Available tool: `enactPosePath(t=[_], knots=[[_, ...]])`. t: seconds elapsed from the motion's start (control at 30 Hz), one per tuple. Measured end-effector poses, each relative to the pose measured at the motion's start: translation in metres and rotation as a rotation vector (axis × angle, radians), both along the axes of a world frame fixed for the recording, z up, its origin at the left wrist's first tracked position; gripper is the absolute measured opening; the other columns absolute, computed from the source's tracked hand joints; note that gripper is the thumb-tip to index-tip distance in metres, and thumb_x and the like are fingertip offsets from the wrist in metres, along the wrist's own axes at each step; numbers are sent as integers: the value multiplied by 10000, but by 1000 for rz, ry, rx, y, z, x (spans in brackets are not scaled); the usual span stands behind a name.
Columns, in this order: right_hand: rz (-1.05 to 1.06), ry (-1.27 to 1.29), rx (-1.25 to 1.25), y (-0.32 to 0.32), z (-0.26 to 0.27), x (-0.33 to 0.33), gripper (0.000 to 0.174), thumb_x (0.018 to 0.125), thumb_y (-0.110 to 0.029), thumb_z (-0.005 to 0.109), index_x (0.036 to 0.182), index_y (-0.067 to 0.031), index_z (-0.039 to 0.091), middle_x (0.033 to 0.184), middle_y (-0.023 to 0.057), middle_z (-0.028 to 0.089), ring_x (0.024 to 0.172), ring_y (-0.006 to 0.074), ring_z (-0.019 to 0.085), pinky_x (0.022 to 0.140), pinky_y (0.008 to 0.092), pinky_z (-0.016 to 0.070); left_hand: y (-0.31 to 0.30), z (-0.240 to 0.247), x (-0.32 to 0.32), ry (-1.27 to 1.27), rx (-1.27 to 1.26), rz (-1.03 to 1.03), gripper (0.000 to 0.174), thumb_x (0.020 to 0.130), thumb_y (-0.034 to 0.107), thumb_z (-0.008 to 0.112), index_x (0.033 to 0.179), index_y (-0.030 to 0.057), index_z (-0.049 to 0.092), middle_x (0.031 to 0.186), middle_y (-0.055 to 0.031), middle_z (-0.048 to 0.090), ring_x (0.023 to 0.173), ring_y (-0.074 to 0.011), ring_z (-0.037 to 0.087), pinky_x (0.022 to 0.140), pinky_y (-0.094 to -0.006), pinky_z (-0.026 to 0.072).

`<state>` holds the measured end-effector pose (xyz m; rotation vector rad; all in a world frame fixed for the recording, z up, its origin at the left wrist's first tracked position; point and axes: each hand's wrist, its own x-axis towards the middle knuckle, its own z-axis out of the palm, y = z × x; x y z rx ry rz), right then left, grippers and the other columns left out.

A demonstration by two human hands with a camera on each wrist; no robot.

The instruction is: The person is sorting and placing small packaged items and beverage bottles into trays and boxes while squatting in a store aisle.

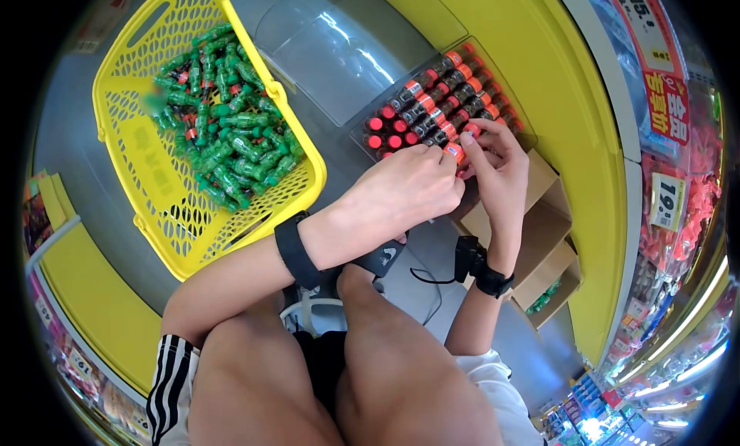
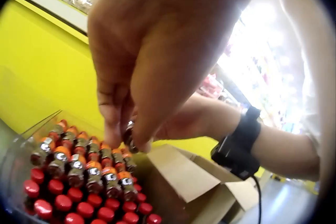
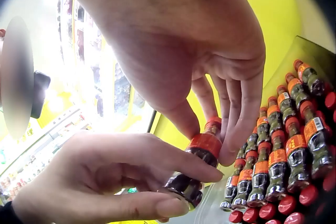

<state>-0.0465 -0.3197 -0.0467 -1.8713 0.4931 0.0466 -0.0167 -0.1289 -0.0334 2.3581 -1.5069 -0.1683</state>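
Observation:
Both hands meet over a clear plastic tray (image 1: 359,131) packed with small dark bottles with red caps and orange labels (image 1: 432,107). Between them is one small bottle (image 1: 455,151). My left hand (image 1: 447,164) grips its lower body (image 3: 184,184) with thumb and fingers. The right hand (image 1: 472,147) pinches its orange-labelled neck (image 3: 206,144) from above. In the left wrist view the bottle (image 2: 128,136) shows under my left hand's fingertips (image 2: 113,137), just above the rows in the tray (image 2: 16,155). The held bottle's cap is hidden.
A yellow basket (image 1: 146,168) with several green bottles (image 1: 231,130) sits on the floor to the left. An open cardboard box (image 1: 539,215) stands beside the tray, against a yellow shelf base (image 1: 555,84). My bare knees (image 1: 370,353) fill the foreground.

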Motion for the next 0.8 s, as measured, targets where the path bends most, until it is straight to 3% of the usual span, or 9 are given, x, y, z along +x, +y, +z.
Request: enactPosePath(t=[0.13,0.27,0.33,0.37,0.43,0.53,0.63,0.73,0.8], knots=[[-36,20,10,-12,-5,-9,351,966,-125,795,1277,3,697,942,55,694,774,65,658,644,235,539,-18,-4,-6,-33,51,-31,526,512,182,954,947,36,698,935,-91,680,925,-227,703,834,-340,591],[-49,20,-13,-26,-10,-22,411,953,-123,808,1325,-5,678,988,73,693,788,73,662,654,236,542,-36,-11,-11,-108,96,-77,529,522,202,958,949,40,690,935,-85,685,930,-213,695,832,-325,582],[-67,35,-20,-35,-17,-30,504,938,-120,821,1393,-10,632,1043,101,702,813,98,686,675,250,565,-46,-22,-12,-186,104,-100,437,635,196,909,982,38,696,946,-71,690,931,-199,690,822,-314,574],[-75,37,-21,-38,-20,-33,504,938,-120,821,1393,-10,632,1043,101,702,813,98,686,675,250,565,-51,-29,-13,-184,102,-108,437,635,196,909,982,38,696,946,-71,690,931,-199,690,822,-314,574],[-157,26,8,-44,-27,-37,566,922,-127,834,1418,4,594,1075,130,717,830,134,715,695,277,590,-59,-43,-16,-277,-8,-70,313,779,166,806,1042,39,693,948,-59,688,927,-194,688,819,-313,570],[-210,41,-38,-50,-40,-45,601,908,-137,846,1419,24,574,1102,156,727,860,164,740,713,305,610,-65,-58,-21,-295,-39,-75,269,864,123,708,1118,40,687,961,-55,684,921,-190,685,814,-308,566],[-223,138,-148,-56,-49,-46,579,865,-203,881,1337,32,642,1059,167,778,857,184,773,736,330,616,-70,-72,-24,-265,-102,-51,230,889,134,695,1099,42,682,939,-96,726,905,-201,702,806,-313,566],[-230,245,-269,-50,-43,-44,562,823,-262,897,1273,11,699,993,156,813,849,222,798,778,361,620,-70,-80,-25,-278,-120,-80,212,894,136,681,1083,41,691,951,-84,718,904,-191,696,802,-301,562],[-159,333,-497,-44,-39,-40,562,813,-258,893,1283,-16,703,984,156,815,862,275,802,816,395,622,-70,-86,-26,-288,-120,-98,214,895,138,677,1086,43,696,964,-78,712,908,-186,690,803,-297,559]])
